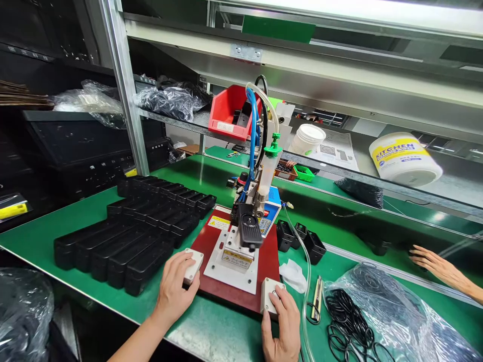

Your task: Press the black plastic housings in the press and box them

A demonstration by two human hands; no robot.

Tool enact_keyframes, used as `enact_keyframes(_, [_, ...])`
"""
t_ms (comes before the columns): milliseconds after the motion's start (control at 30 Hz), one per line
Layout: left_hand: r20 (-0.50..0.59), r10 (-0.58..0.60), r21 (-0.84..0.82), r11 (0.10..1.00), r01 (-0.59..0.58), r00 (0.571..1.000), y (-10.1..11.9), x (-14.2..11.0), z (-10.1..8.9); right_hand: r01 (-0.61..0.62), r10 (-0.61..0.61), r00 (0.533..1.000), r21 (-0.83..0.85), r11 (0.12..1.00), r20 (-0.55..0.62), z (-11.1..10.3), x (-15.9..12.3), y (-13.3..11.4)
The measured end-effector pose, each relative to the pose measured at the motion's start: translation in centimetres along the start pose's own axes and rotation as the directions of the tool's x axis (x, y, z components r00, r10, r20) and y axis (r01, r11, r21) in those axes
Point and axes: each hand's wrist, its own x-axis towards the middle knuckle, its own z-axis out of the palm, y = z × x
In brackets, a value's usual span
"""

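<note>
Green benchtop (211, 332) surrounds your red-based machine (231, 271), where a black casing (250, 232) sits below the syringe (268, 173). Your left hand (176, 284) curls over the left white box (194, 262), your right hand (283, 324) over the right white box (268, 290); whether either grips or merely rests, I can't tell.

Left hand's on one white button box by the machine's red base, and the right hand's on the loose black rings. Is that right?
Not quite. The head view shows the right hand on the other white box, not on the loose black rings. The left hand is on its white button box, as you say.
</note>
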Motion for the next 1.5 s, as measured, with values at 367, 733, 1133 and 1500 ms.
enact_keyframes(367, [-0.004, 0.003, 0.000, 1.000, -0.003, 1.000, 0.16, 0.08, -0.16, -0.017, 0.017, 1.000, 0.012, 1.000, 0.011, -0.06, -0.01, -0.05])
enact_keyframes(733, [0.000, 0.000, -0.002, 1.000, 0.000, 1.000, 0.16, 0.16, -0.10, -0.035, 0.034, 0.999, 0.016, 0.999, 0.028, -0.09, -0.28, -0.01])
enact_keyframes(1133, [0.003, 0.000, 0.001, 1.000, 0.000, 1.000, 0.34, 0.31, -0.26, -0.046, 0.045, 0.999, 0.027, 0.999, 0.029, -0.07, -0.12, -0.03])
enact_keyframes(1500, [0.009, 0.001, 0.012, 1.000, -0.001, 1.000, 0.37, 0.44, -0.29, -0.046, 0.045, 0.998, 0.043, 0.998, 0.033, -0.11, -0.05, -0.11])
